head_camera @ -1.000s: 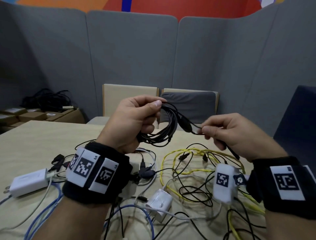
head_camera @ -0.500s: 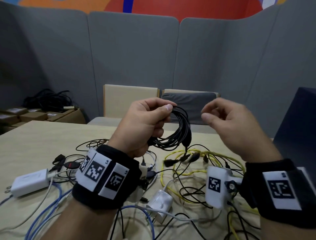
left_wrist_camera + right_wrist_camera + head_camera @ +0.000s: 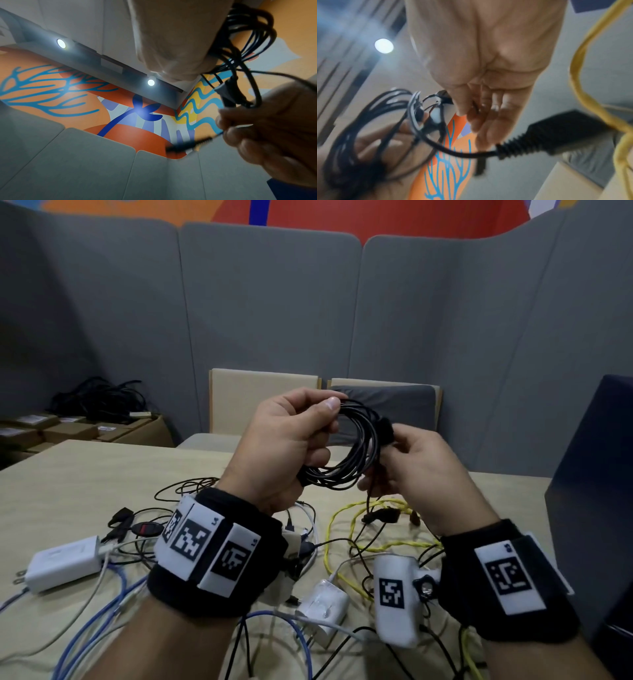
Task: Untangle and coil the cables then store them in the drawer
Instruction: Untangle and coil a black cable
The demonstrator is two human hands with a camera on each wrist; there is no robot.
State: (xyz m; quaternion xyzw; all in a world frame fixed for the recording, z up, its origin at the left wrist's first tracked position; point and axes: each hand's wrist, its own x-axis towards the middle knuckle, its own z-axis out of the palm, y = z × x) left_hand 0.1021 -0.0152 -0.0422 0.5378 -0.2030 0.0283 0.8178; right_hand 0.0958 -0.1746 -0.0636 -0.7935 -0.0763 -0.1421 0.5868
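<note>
- Head view: the left hand (image 3: 287, 446) grips a nearly finished black cable coil (image 3: 346, 453) above the worktop (image 3: 85, 474), fingers clamped on the loops with the thumb on top. The right hand (image 3: 421, 474) pinches the cable's loose end at the coil's right edge. My judgement: the step in hand is finishing this coil by securing its tail. Below lie a yellow cable (image 3: 373, 542), blue cables (image 3: 113, 604) and white chargers (image 3: 65, 563), still tangled; no drawer shows.
- Left wrist view: the coil (image 3: 243, 44) hangs from under the left palm, and the right hand's fingers (image 3: 243, 135) are closed on a thin strand, a blurred black plug (image 3: 187, 146) poking out beside them.
- Right wrist view: blurred; the right hand's fingers (image 3: 477, 108) are curled together at the coil (image 3: 368, 128), though what exactly they pinch I cannot tell. A plug (image 3: 556, 139) trails close to the lens.
- Next, probably: wrap or tuck the tail through the loops while the left grip holds firm, or the loops will spring apart.
</note>
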